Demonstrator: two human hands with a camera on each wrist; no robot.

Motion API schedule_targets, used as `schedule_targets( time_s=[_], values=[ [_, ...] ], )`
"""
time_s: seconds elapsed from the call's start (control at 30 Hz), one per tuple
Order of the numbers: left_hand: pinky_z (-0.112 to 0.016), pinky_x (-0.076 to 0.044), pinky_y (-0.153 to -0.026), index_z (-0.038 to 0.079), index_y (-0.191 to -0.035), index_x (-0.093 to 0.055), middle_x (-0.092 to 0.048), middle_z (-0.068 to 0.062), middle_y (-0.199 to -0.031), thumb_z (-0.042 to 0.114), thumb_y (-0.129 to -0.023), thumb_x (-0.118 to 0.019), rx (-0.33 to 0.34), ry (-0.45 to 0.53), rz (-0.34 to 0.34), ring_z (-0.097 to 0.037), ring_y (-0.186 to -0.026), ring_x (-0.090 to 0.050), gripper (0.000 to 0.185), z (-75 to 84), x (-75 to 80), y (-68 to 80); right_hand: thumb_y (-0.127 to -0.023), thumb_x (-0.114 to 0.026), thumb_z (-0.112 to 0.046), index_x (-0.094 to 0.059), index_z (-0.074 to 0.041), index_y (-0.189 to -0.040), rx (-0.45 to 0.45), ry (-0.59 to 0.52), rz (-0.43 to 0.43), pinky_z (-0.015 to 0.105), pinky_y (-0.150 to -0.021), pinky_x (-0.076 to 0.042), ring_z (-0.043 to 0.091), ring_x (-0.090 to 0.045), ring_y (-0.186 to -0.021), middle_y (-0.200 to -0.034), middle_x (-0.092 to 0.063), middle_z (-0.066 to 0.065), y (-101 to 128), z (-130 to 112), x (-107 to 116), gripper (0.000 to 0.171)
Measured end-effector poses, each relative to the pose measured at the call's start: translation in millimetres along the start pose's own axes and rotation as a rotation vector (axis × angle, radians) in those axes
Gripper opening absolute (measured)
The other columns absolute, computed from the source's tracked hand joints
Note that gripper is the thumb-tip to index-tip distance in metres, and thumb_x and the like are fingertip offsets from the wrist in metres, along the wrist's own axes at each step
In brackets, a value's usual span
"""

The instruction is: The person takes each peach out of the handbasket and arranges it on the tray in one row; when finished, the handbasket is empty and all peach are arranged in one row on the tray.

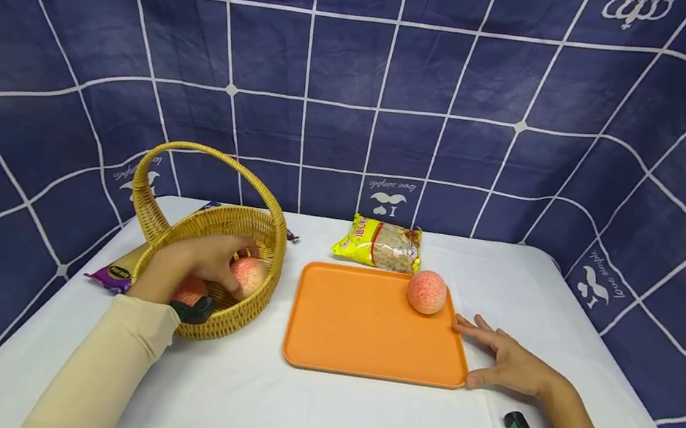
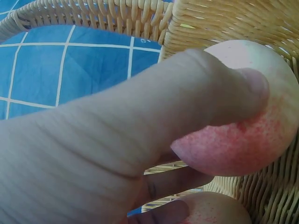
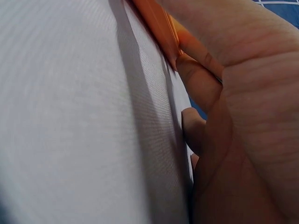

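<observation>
Blue cloth with a white grid walls in a white table [image 1: 313,417]. From the head camera, the left hand [image 1: 212,261] reaches into a wicker basket [image 1: 247,229] at nine o'clock of the orange tray [image 1: 366,328], its fingers curled over a pink peach [image 1: 249,275]; a second peach [image 1: 190,289] sits beneath the wrist. A third peach [image 1: 427,292] already rests on the tray's far right corner, at one o'clock. The right hand [image 1: 510,363] lies flat at the tray's three o'clock edge, fingers straight and spread, its thumb against the near right corner. A yellow snack packet [image 1: 380,244] lies behind the tray, and a purple wrapper [image 1: 117,276] pokes out beside the basket.

Seen from the left wrist, the thumb [image 2: 224,93] presses the top of the peach [image 2: 261,140], with other fingers under it; a firm wrap and a straight lift past the handle would probably serve best.

At the right wrist, fingers [image 3: 201,84] touch the tray's rim [image 3: 156,23], steadying it.

How deep the basket goes is hidden, and the wrapper is mostly covered.
</observation>
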State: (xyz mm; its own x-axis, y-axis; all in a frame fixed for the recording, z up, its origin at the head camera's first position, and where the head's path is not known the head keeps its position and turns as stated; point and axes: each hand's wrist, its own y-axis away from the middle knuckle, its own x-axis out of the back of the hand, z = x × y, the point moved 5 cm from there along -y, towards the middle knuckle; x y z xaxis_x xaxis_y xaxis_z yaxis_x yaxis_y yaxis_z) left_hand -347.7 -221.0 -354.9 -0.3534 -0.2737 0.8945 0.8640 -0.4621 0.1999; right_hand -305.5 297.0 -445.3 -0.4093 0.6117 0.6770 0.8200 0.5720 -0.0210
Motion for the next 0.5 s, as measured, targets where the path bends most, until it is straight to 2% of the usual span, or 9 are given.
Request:
schedule_targets(
  time_s=[0.13,0.27,0.4,0.5],
  values=[
    [-0.038,-0.05,-0.079,0.011,-0.117,-0.059,-0.062,-0.007,-0.107,0.02,-0.065,-0.09,-0.041,-0.015,0.029,-0.021,-0.088,-0.058,0.061,0.4,2.0,1.6,-0.071,-0.092,-0.019,-0.051,-0.017,-0.15,-0.005,-0.002,0.001,0.074,-0.107,0.008,0.053,0.0,-0.147,-0.16,-0.032,0.013,-1,1,1,0.089],
    [-0.038,-0.05,-0.078,0.008,-0.117,-0.058,-0.063,-0.006,-0.101,0.02,-0.066,-0.09,-0.092,-0.013,0.107,-0.02,-0.085,-0.059,0.062,3.4,7.7,6.9,-0.071,-0.092,-0.019,-0.051,-0.016,-0.15,0.017,0.002,-0.002,0.075,-0.106,0.008,0.054,0.0,-0.147,-0.16,-0.032,0.014,-2,2,0,0.089],
    [-0.039,-0.05,-0.078,0.005,-0.115,-0.058,-0.062,-0.004,-0.098,0.016,-0.066,-0.088,-0.168,0.011,0.187,-0.019,-0.085,-0.058,0.059,15.3,20.7,19.5,-0.071,-0.092,-0.021,-0.05,-0.016,-0.15,0.025,0.011,-0.004,0.075,-0.106,0.008,0.054,-0.001,-0.147,-0.16,-0.032,0.014,-2,2,-2,0.09],
    [-0.039,-0.05,-0.078,0.009,-0.111,-0.059,-0.061,-0.002,-0.097,0.012,-0.066,-0.087,-0.184,0.012,0.227,-0.019,-0.085,-0.057,0.053,28.5,35.2,34.1,-0.071,-0.092,-0.022,-0.05,-0.016,-0.15,0.027,0.025,0.002,0.076,-0.106,0.007,0.055,-0.002,-0.146,-0.159,-0.033,0.014,0,2,-1,0.09]
  ],
)
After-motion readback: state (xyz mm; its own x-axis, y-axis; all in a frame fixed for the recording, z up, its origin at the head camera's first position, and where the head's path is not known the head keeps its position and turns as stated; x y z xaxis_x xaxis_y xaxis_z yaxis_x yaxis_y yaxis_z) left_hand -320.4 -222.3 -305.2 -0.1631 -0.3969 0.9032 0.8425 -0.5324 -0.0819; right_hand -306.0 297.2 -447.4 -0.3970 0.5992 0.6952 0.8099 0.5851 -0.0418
